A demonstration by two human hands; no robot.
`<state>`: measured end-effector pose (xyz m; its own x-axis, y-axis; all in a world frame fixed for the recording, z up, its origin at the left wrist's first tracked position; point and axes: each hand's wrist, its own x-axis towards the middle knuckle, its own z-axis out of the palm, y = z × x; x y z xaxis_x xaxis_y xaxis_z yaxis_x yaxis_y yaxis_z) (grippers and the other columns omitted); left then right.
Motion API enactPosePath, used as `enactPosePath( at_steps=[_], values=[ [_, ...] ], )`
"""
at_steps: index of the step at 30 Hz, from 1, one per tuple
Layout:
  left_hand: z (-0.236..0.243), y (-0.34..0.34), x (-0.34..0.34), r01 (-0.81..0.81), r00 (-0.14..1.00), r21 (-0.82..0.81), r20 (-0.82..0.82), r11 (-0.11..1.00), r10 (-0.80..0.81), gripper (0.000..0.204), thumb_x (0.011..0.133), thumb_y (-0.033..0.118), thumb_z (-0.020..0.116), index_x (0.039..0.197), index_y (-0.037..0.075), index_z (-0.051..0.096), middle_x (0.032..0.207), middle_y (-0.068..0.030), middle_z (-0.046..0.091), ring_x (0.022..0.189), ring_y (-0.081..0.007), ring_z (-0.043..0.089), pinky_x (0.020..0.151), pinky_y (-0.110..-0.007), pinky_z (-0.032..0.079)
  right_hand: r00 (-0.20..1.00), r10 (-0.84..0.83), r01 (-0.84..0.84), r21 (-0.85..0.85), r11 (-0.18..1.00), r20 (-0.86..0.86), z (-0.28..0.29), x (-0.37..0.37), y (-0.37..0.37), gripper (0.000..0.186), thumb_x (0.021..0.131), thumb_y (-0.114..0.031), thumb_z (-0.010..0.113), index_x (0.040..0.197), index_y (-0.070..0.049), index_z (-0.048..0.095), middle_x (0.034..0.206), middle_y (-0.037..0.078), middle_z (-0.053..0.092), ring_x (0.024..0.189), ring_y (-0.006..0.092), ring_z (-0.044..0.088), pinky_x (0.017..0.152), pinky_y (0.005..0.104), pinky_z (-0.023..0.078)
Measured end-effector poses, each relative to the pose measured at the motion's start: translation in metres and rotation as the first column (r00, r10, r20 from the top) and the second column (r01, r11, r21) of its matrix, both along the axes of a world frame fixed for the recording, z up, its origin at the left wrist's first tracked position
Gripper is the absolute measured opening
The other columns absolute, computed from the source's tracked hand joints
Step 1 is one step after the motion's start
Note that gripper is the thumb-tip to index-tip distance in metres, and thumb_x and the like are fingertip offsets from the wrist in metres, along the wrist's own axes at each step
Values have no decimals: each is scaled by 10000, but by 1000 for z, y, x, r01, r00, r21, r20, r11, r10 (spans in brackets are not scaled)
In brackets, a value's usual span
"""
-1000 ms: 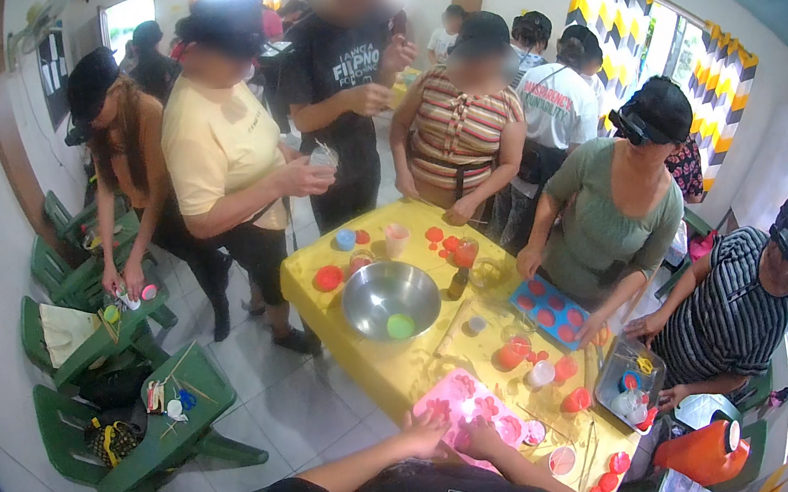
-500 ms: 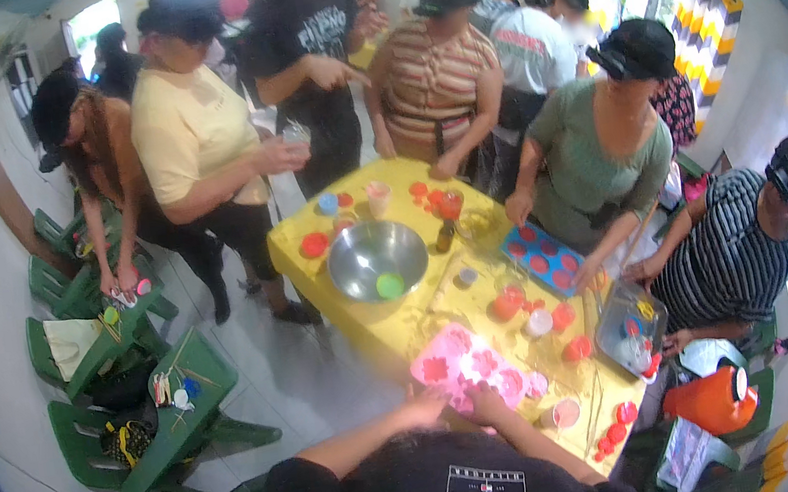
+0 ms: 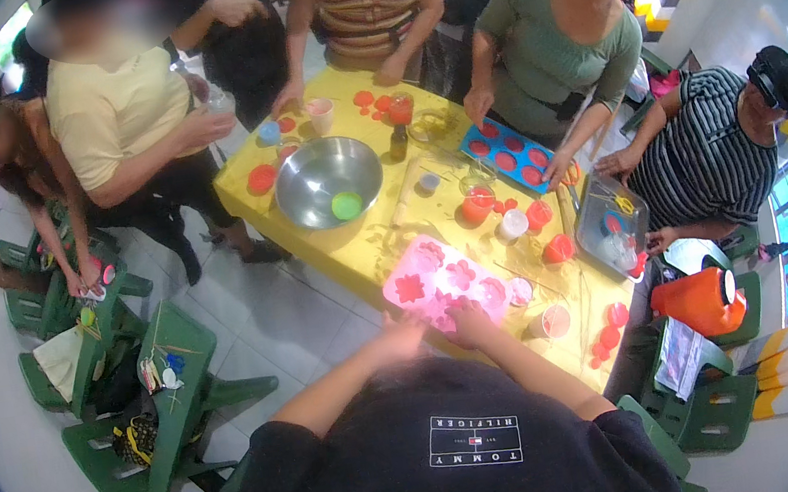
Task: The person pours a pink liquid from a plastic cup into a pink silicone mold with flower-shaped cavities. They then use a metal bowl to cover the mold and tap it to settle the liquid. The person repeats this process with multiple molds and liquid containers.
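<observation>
Our left hand [image 3: 397, 338] and right hand [image 3: 470, 321] rest on the pink flower mould [image 3: 445, 284], near edge of the yellow table [image 3: 355, 251]; grip unclear. Several cavities look filled, others pale. Steel bowl [image 3: 327, 181] beyond.

A white rectangular printed label [image 3: 474, 439] sits mid-chest on the person's black shirt [image 3: 368, 491]; no packages, signs or screens show.

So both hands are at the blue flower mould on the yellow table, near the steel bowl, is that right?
Not quite. In the head view the flower mould under the left hand and right hand is pink. The yellow table and steel bowl are right.
</observation>
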<state>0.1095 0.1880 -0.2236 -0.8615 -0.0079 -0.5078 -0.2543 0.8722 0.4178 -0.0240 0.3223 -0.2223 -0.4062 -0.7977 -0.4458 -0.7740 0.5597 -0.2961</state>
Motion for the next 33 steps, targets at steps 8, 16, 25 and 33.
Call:
enactPosePath(
  at_steps=[8, 16, 25, 33],
  values=[
    [14, -9, 4, -116, 928, 50, -351, 992, 126, 560, 809, 298, 592, 1276, 55, 400, 1332, -150, 388, 1245, -295, 351, 974, -519, 283, 996, -85, 68, -332, 941, -36, 17, -49, -66, 507, 753, -221, 612, 1214, -55, 484, 1195, 264, 463, 1050, 404, 491, 886, 440, 426],
    [30, -26, 20, -229, 813, 238, -487, 944, 320, 439, 789, 194, 590, 1175, 14, 485, 1124, -190, 546, 999, -353, 536, 834, -417, 437, 920, -381, 391, -260, 883, 89, 1, -118, -197, 688, 779, -195, 516, 1372, -38, 205, 933, 228, 625, 862, 360, 613, 776, 445, 476],
    [-5, -34, 42, -471, 692, 306, -454, 827, 562, 346, 805, 189, 573, 1116, 40, 547, 1058, -170, 587, 955, -343, 567, 810, -399, 460, 957, -245, 280, -281, 918, 155, 2, -56, -162, 305, 777, -262, 541, 1004, -66, 598, 959, 206, 617, 889, 342, 602, 779, 427, 474],
    [11, -27, 14, -425, 809, 266, -317, 865, 495, 310, 790, 180, 544, 1075, 64, 583, 990, -162, 615, 888, -339, 588, 763, -413, 471, 959, -255, 280, -292, 915, 122, 2, -41, -54, 258, 773, -216, 534, 962, -56, 607, 835, 213, 629, 759, 359, 619, 681, 448, 492]
  ],
)
